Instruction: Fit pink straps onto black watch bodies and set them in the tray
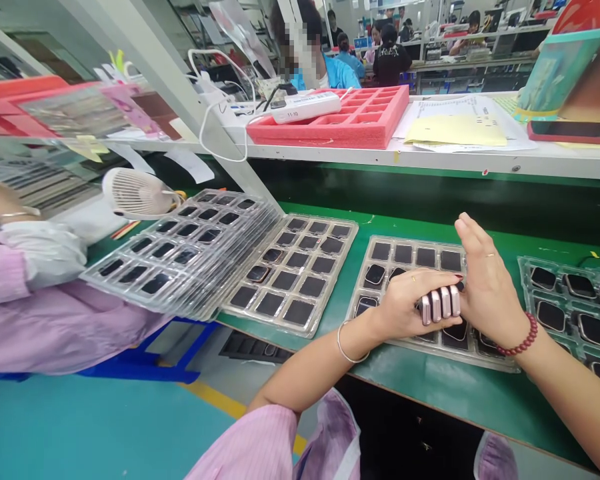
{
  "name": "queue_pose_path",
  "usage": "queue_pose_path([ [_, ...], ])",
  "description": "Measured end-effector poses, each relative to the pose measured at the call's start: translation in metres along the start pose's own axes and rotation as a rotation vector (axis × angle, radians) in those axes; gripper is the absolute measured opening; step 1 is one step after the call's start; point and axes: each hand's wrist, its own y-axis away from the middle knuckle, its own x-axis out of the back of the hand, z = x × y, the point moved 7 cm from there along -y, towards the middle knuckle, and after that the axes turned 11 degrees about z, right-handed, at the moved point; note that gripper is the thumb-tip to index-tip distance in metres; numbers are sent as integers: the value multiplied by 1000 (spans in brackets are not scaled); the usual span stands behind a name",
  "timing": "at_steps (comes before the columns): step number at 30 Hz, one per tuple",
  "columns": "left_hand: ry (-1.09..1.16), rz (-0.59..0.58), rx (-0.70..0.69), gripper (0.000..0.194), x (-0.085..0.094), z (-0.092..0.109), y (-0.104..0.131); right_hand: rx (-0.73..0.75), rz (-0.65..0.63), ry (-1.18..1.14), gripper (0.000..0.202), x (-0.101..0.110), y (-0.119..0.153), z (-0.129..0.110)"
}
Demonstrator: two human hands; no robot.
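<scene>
My left hand (397,300) is closed around a short row of pink-edged smartwatch bodies (441,305), stood side by side on edge. My right hand (493,293) is upright, fingers stretched out, with its palm side close against the end of that row; whether it presses on it I cannot tell. Below both hands lies a clear plastic tray (377,243) with dark square pockets, and some of them hold watch bodies (375,274). My hands and forearms cover part of that tray.
Another tray (307,327) lies to the left, beside a tall stack of filled trays (165,257). At the right edge sits a tray of watches (593,330). A shelf (430,159) carries a red foam box (325,137). A co-worker's arm (43,247) and a small fan (135,193) are far left.
</scene>
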Motion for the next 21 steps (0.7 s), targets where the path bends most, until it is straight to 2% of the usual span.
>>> queue_pose_path([
  [9, -18, 2, 16, 59, -1, 0, 1, 10, -16, 2, 78, 0, 1, 0],
  [17, 53, -6, 268, 54, 1, -10, 3, -4, -85, 26, 82, -6, 4, -2],
  [21, 64, -23, 331, 54, -1, -15, 5, -3, -106, 36, 82, -6, 5, -3],
])
